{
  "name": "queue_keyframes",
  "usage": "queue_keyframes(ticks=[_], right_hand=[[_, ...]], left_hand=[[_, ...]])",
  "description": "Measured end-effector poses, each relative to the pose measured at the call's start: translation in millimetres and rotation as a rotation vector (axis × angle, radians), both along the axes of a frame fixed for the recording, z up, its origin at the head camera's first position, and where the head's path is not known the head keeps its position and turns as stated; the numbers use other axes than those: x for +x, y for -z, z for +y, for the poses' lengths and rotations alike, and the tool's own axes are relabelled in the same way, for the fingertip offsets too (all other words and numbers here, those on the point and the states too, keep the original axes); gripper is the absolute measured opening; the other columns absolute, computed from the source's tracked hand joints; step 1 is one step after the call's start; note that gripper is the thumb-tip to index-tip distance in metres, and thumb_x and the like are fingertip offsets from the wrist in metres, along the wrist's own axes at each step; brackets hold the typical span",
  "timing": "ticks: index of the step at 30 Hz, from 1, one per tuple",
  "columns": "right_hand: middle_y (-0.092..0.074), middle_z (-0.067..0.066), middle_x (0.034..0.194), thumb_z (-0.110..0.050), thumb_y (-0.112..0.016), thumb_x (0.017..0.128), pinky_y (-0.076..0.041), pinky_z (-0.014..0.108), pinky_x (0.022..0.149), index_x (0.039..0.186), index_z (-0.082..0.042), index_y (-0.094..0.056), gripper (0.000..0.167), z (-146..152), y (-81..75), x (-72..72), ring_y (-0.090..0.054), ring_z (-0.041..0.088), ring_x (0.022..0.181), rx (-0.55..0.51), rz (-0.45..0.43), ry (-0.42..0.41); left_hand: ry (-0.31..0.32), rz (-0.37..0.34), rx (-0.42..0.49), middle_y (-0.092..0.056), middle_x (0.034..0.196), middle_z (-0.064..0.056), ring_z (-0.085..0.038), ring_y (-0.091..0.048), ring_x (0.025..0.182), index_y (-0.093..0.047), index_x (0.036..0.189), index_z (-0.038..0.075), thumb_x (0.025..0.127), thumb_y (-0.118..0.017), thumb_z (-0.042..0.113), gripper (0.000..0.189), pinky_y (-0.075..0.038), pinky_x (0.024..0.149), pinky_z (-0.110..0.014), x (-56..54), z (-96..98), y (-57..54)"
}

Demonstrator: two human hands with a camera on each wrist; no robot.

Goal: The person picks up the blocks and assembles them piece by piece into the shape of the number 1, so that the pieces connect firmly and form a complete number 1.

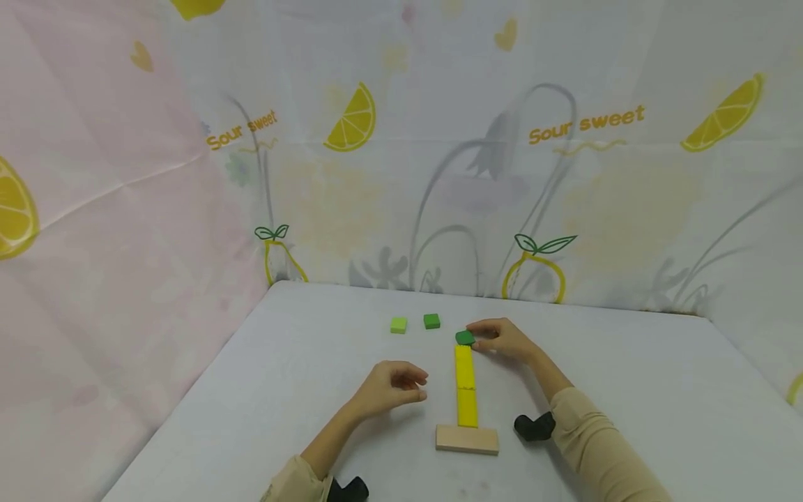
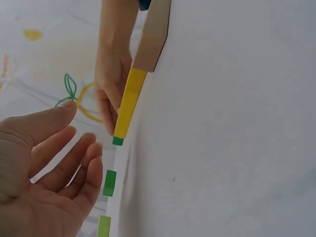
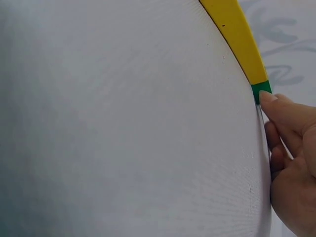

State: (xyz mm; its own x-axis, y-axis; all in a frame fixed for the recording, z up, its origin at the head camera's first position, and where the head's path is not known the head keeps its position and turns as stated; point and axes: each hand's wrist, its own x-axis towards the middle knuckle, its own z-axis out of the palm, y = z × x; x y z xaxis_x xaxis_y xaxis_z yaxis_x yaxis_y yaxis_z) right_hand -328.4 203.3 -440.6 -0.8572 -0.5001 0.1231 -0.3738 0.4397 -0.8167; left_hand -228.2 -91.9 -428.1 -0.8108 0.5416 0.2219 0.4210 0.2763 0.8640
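Observation:
A dark green block [image 1: 465, 338] sits at the far end of a row of yellow blocks [image 1: 465, 380]. The row runs away from a plain wooden block [image 1: 467, 439] lying crosswise. My right hand [image 1: 507, 341] pinches the green block from the right, its thumb on the block in the right wrist view, where the green block [image 3: 262, 92] meets the yellow. To the left of the row, my left hand [image 1: 389, 387] hovers with loosely bent fingers and holds nothing. In the left wrist view this hand [image 2: 54, 173] shows its thumb apart from the fingers.
A light green block [image 1: 398, 325] and a mid-green block [image 1: 431, 321] lie farther back on the white table [image 1: 251, 397], left of the row. Behind the table hangs a cloth [image 1: 426, 174] printed with lemons. Black wrist devices [image 1: 534, 427] are at both sleeves.

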Motion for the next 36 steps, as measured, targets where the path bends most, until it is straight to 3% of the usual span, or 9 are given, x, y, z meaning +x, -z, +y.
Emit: queue_keyframes(ticks=[14,24,28,36], right_hand=[[-0.061,0.02,0.12,-0.011,-0.069,0.083,-0.043,0.043,0.093,0.119,0.004,-0.062,0.04,-3,0.6,0.7,-0.053,0.036,0.113,0.003,0.008,0.017],[-0.061,0.02,0.12,-0.011,-0.07,0.083,-0.043,0.042,0.093,0.118,0.005,-0.062,0.039,-1,0.4,-1.3,-0.054,0.034,0.112,0.002,0.01,0.02],[-0.061,0.02,0.12,-0.01,-0.07,0.083,-0.043,0.04,0.093,0.119,0.005,-0.062,0.04,-1,-0.3,-0.4,-0.054,0.033,0.112,0.0,-0.002,0.031],[-0.061,0.022,0.12,-0.009,-0.07,0.083,-0.043,0.04,0.093,0.118,0.006,-0.061,0.04,0,-0.7,1.2,-0.054,0.035,0.112,0.0,0.001,0.028]], left_hand=[[-0.124,0.11,-0.011,-0.069,0.091,-0.017,-0.02,-0.063,0.079,-0.066,0.099,-0.009,0.08,-0.071,0.008,0.025,-0.05,0.071,-0.021,-40.8,10.6,-1.6],[-0.234,0.142,0.002,-0.069,0.088,-0.015,-0.017,-0.061,0.074,-0.067,0.095,-0.008,0.079,-0.072,0.006,0.021,-0.05,0.067,-0.023,-58.7,15.1,-0.9],[-0.27,0.164,0.002,-0.068,0.089,-0.016,-0.021,-0.063,0.075,-0.068,0.094,-0.008,0.078,-0.073,0.005,0.021,-0.051,0.067,-0.023,-65.4,20.1,-1.5],[-0.272,0.14,-0.023,-0.068,0.089,-0.018,-0.026,-0.064,0.079,-0.068,0.095,-0.008,0.078,-0.073,0.005,0.022,-0.052,0.07,-0.026,-76.9,28.1,0.0]])
